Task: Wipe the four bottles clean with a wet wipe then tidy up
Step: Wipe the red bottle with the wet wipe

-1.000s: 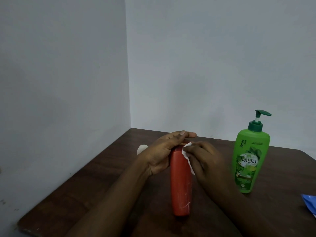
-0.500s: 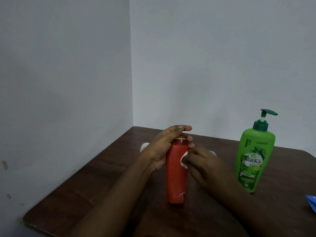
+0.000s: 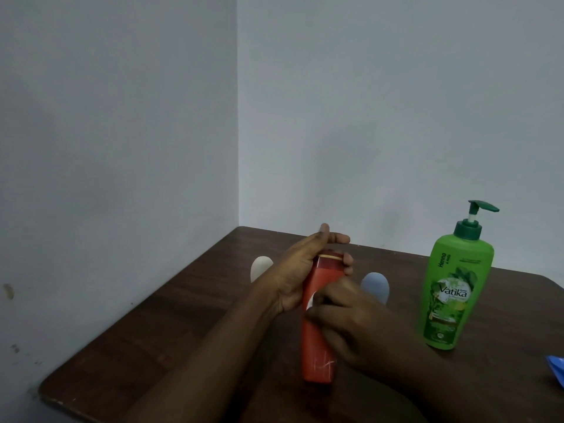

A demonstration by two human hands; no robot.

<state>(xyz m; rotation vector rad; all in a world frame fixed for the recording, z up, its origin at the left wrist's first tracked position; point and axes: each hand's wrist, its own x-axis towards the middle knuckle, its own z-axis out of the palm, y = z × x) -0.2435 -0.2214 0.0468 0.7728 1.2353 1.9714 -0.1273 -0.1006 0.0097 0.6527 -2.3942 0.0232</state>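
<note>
slim bottle (image 3: 317, 361) — orange-red | pump bottle (image 3: 457, 270) — green, leaf print | table (image 3: 152, 331) brown woodgrain

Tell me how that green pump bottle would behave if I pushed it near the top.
The green pump bottle stands tall and tapers toward its base, so a high push would probably tip it rather than slide it. Its glossy plastic looks stiff, perhaps slippery. Opaque walls hide the fill, so weight is uncertain.

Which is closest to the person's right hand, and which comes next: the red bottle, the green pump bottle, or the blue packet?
From the right hand:
1. Red bottle: touching, just to the hand's left, where it presses a wipe against it.
2. Green pump bottle: standing apart, to the hand's right.
3. Blue packet: farthest, at the picture's right edge.
</note>
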